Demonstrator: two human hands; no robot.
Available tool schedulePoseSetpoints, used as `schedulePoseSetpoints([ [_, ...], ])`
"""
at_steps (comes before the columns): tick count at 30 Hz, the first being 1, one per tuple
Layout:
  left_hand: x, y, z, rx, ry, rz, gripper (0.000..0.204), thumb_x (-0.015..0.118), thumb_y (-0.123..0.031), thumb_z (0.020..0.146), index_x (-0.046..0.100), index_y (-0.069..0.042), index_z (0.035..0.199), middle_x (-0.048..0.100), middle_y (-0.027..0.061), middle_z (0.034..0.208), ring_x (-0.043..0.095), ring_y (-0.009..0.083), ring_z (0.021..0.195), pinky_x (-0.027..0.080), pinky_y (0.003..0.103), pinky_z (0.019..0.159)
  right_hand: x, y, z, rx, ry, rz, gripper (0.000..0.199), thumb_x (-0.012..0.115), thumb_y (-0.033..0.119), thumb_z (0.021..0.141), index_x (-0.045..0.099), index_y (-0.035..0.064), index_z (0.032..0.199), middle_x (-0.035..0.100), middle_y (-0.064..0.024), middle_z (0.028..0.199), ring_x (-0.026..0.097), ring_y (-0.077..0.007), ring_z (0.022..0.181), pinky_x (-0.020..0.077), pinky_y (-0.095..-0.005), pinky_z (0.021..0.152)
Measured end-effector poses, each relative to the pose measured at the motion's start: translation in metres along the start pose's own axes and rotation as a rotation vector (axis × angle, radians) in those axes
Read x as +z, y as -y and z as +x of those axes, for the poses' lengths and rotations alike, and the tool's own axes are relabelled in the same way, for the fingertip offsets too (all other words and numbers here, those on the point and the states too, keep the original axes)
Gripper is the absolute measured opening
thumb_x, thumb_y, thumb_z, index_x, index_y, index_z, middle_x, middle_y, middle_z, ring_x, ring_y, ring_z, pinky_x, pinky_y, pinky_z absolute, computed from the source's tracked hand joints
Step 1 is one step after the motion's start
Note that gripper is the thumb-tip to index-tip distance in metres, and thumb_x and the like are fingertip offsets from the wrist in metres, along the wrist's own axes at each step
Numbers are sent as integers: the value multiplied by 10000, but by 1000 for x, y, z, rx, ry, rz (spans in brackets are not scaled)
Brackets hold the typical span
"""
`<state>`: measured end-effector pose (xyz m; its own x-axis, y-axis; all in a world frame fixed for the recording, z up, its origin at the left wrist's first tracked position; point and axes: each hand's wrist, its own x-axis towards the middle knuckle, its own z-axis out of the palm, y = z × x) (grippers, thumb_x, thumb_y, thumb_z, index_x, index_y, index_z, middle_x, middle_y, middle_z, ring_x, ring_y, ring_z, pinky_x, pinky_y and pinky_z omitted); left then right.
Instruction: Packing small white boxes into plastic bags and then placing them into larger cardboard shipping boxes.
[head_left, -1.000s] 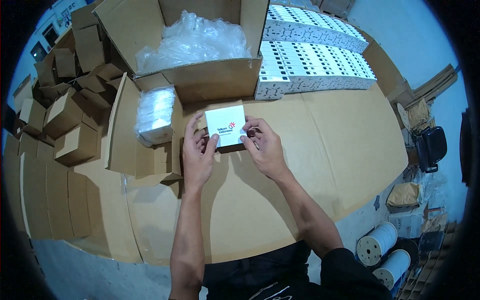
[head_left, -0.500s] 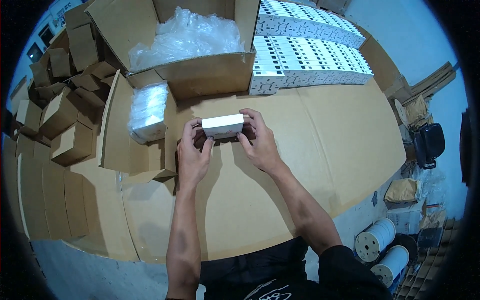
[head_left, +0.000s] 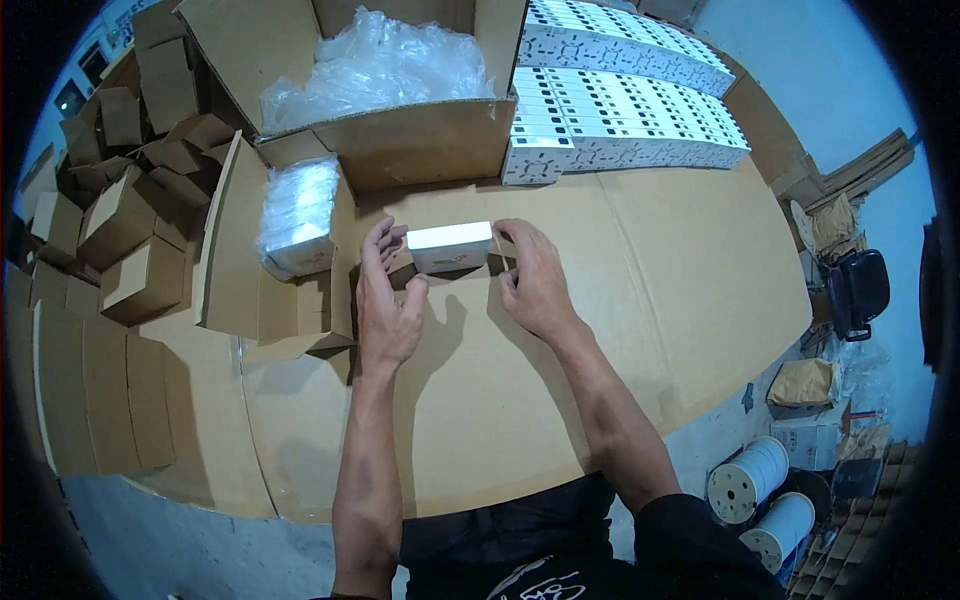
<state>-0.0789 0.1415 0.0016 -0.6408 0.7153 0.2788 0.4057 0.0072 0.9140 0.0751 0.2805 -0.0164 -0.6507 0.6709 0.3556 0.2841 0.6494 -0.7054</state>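
A small white box stands on its long edge on the cardboard-covered table, between my two hands. At its left end is my left hand, open with the fingers spread and the thumb apart. Off the right end, a small gap away, my right hand is open too, its fingers slightly curved. Neither hand grips the box. Just left of my left hand, an open brown carton holds a stack of clear-wrapped packs in its far part.
Behind stands a large open carton heaped with clear plastic bags. Rows of white printed boxes line the back right. Brown cartons crowd the left. Beyond the table's right edge are white spools and a dark chair.
Both hands have let go of the white box and moved apart from its ends. The box now stands on the table in nearly the same place.
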Motion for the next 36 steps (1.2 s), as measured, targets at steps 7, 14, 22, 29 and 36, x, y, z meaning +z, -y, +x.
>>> schedulePoseSetpoints([
  [7, 0, -48, 18, 255, -221, 215, 290, 597, -41, 905, 608, 1, 1192, 640, 152, 1081, 631, 292, 1003, 502, 414, 914, 3, -6, 1, -77, -52, -237, 362, 617, -3, 735, 630, 54, 1093, 586, -147, 1282, 513, -333, 1287, 365, -484, 1112],
  [14, -18, -92, 158, 395, -234, 404, 168, 664, -42, 911, 685, 17, 1067, 716, 175, 979, 703, 302, 890, 549, 394, 817, -1, -3, 2, -72, -73, -185, 331, 619, 0, 734, 645, 61, 1058, 603, -143, 1286, 515, -327, 1299, 358, -482, 1109],
  [22, -93, -104, 294, 46, 136, 1052, 389, 834, -225, 788, 739, 45, 1052, 744, 248, 998, 720, 388, 981, 568, 442, 909, 1, -4, -2, -52, -52, -186, 318, 651, 22, 726, 643, 62, 1042, 606, -127, 1279, 516, -319, 1297, 349, -497, 1115],
  [29, -97, -91, 309, -199, 357, 1182, 399, 886, -340, 754, 737, 29, 785, 738, 140, 748, 714, 247, 681, 567, 397, 651, -1, -3, -1, -30, -51, -193, 322, 663, 18, 723, 648, 75, 1039, 604, -118, 1273, 521, -300, 1294, 342, -490, 1123],
  [36, -126, -87, 325, -80, 118, 961, 239, 841, -146, 781, 723, 45, 862, 739, 275, 915, 746, 371, 911, 586, 455, 818, 1, 2, 4, -27, -57, -148, 287, 637, 1, 741, 645, 69, 1020, 606, -105, 1276, 520, -293, 1297, 344, -482, 1116],
])
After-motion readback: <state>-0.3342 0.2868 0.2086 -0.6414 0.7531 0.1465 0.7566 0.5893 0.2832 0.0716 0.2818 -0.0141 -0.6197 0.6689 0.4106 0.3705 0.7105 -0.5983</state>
